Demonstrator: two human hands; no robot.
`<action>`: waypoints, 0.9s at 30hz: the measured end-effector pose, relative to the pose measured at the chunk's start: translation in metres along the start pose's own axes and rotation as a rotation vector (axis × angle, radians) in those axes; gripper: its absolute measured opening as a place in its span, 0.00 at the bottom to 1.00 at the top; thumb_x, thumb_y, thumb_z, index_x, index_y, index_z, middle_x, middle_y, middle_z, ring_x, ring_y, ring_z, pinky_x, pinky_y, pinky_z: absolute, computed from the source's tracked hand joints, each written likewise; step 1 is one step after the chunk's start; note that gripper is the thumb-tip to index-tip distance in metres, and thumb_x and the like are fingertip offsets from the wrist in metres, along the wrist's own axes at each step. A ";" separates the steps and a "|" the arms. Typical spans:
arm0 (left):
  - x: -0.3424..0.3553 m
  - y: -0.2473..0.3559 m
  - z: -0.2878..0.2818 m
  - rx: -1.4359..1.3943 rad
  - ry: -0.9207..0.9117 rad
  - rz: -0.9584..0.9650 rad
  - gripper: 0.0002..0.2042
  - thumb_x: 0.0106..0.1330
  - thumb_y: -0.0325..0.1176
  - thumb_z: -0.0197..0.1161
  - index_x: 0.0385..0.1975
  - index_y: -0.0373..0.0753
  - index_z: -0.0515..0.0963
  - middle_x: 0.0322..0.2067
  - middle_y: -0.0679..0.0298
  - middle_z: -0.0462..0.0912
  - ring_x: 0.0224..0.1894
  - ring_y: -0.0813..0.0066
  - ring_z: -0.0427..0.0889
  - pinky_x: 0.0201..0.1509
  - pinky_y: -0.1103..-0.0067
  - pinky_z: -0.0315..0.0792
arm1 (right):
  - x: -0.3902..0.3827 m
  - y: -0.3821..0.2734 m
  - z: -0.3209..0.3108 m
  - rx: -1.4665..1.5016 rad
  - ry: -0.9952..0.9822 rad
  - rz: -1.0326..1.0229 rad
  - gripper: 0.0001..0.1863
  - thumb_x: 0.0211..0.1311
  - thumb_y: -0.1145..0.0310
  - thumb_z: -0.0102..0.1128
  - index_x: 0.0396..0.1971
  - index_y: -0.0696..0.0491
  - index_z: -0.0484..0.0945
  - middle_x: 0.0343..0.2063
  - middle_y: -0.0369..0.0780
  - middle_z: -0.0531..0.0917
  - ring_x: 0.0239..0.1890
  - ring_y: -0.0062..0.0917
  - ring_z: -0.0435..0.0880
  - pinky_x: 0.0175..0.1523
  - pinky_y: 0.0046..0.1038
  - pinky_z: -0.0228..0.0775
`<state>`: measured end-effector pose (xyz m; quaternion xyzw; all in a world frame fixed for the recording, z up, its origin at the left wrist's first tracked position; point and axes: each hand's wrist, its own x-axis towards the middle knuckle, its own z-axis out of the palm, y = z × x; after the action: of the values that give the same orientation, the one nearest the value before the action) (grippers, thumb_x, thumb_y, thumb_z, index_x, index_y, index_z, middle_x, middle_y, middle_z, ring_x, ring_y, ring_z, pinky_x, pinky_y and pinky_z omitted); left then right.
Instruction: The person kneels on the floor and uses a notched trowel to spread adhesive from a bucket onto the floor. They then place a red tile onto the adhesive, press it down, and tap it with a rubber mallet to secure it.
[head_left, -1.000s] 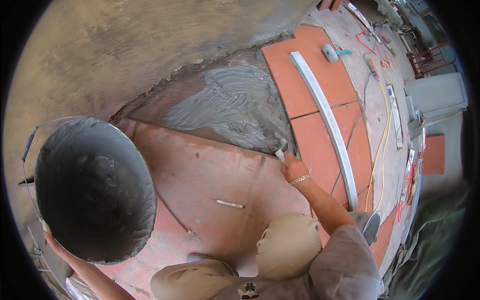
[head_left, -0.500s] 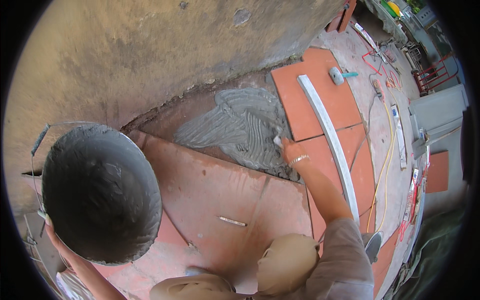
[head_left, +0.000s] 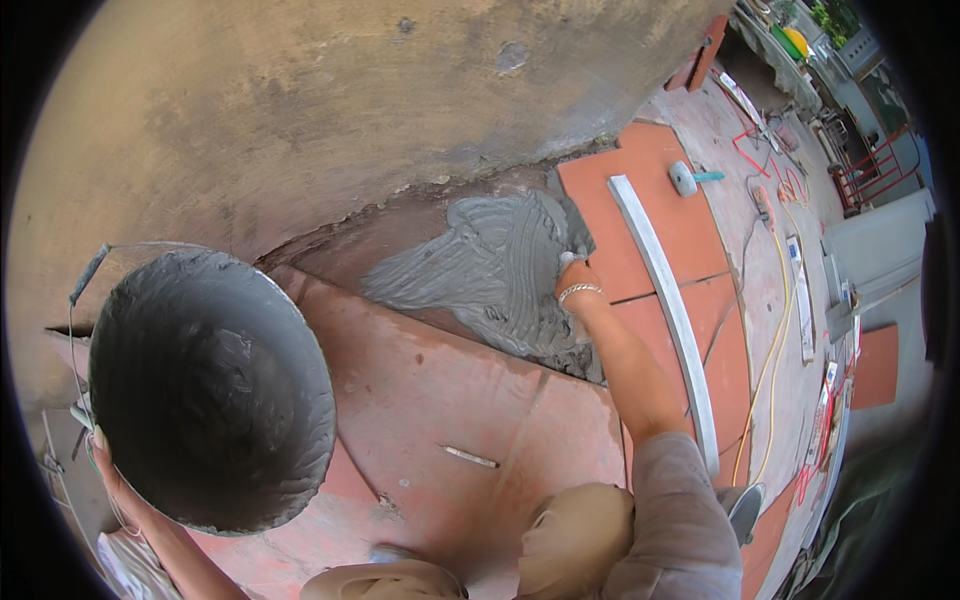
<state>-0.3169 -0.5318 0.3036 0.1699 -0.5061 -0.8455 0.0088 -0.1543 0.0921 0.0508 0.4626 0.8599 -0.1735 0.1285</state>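
A dark bucket (head_left: 215, 390) with grey mortar coating its inside is tilted on the left, its mouth facing me. My left hand (head_left: 106, 466) grips it at the rim, fingers partly hidden behind the edge. Grey mortar (head_left: 490, 265) lies spread in ridges on the bare strip between the wall and the tiles. At its right edge, my right hand (head_left: 575, 284) is closed around the pale handle of a trowel (head_left: 568, 259); the blade is mostly hidden by the hand and mortar.
A long metal straightedge (head_left: 665, 315) lies across the orange tiles (head_left: 640, 230), near a rubber mallet (head_left: 684, 179). A rough wall (head_left: 300, 120) rises behind the mortar. A marker-like stick (head_left: 470, 457) rests on the reddish tiles; yellow cords (head_left: 778, 340) run along the right.
My right hand has swept over the mortar's right side, and the ridges there have changed shape. My left hand still holds the bucket. The whole view has shifted slightly.
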 end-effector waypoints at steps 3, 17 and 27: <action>0.008 0.003 -0.014 0.047 -0.335 -0.018 0.29 0.77 0.54 0.48 0.69 0.41 0.68 0.67 0.60 0.72 0.67 0.61 0.71 0.73 0.65 0.61 | -0.004 -0.024 0.008 -0.069 -0.002 -0.034 0.21 0.64 0.71 0.56 0.54 0.67 0.71 0.48 0.61 0.83 0.53 0.49 0.84 0.59 0.42 0.77; 0.016 0.004 -0.036 0.070 -0.501 -0.024 0.29 0.74 0.53 0.53 0.67 0.39 0.70 0.65 0.58 0.75 0.66 0.60 0.73 0.73 0.64 0.62 | -0.061 -0.134 0.048 0.076 -0.192 -0.350 0.21 0.65 0.68 0.56 0.53 0.65 0.72 0.45 0.60 0.84 0.51 0.52 0.85 0.57 0.46 0.76; 0.002 0.000 -0.021 0.107 -0.230 0.035 0.30 0.72 0.54 0.55 0.65 0.37 0.72 0.62 0.56 0.77 0.61 0.59 0.76 0.69 0.65 0.67 | -0.084 -0.169 0.067 -0.093 -0.279 -0.497 0.18 0.69 0.71 0.49 0.53 0.66 0.73 0.47 0.58 0.84 0.50 0.47 0.86 0.55 0.42 0.78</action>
<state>-0.3126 -0.5504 0.2942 0.0630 -0.5509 -0.8311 -0.0435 -0.2468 -0.0851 0.0524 0.2030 0.9279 -0.2222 0.2200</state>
